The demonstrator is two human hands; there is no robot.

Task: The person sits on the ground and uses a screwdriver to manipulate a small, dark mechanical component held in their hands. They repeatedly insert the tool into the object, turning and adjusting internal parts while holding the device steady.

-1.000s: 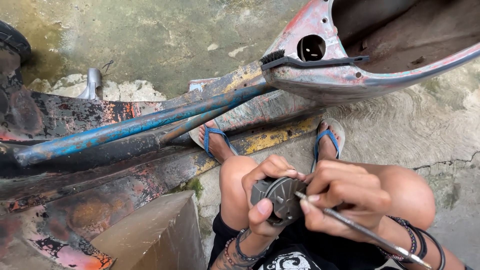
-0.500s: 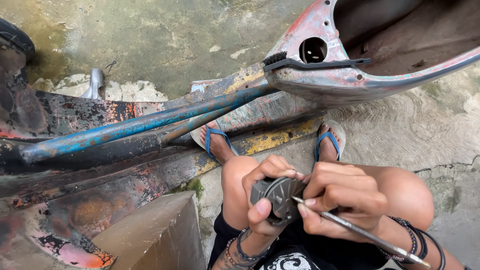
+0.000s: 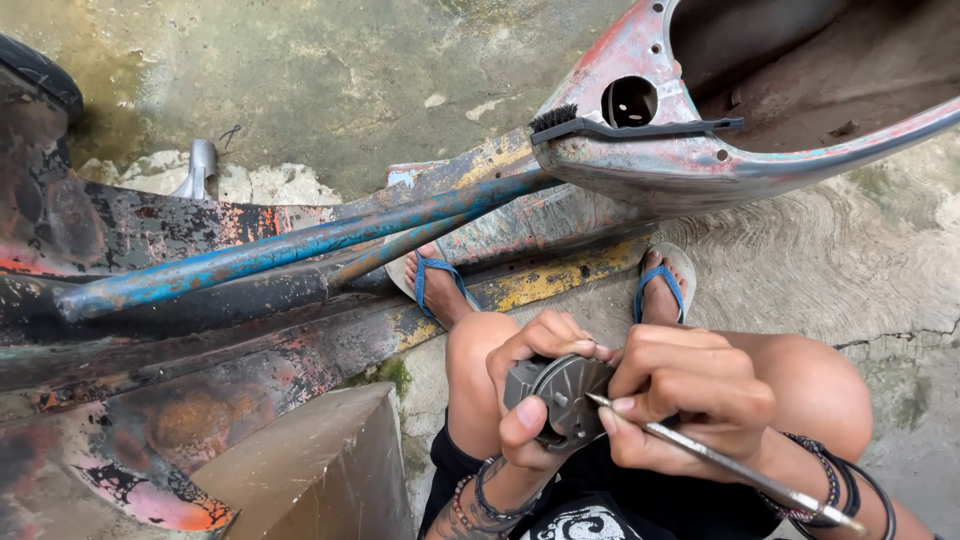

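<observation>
Gripping round metal part (image 3: 562, 400), left hand (image 3: 530, 385) fingers clamped on rim; right hand (image 3: 685, 395) pinching thin rod (image 3: 730, 465) against face. Part looking stiff, heavy.

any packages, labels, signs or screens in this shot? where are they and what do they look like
None in view: no package, sign or screen, and no sticker shows on the round grey metal part that the left hand grips while the right hand puts a thin metal tool to it.
The rusty scooter frame carries only peeling blue, red and yellow paint.
</observation>
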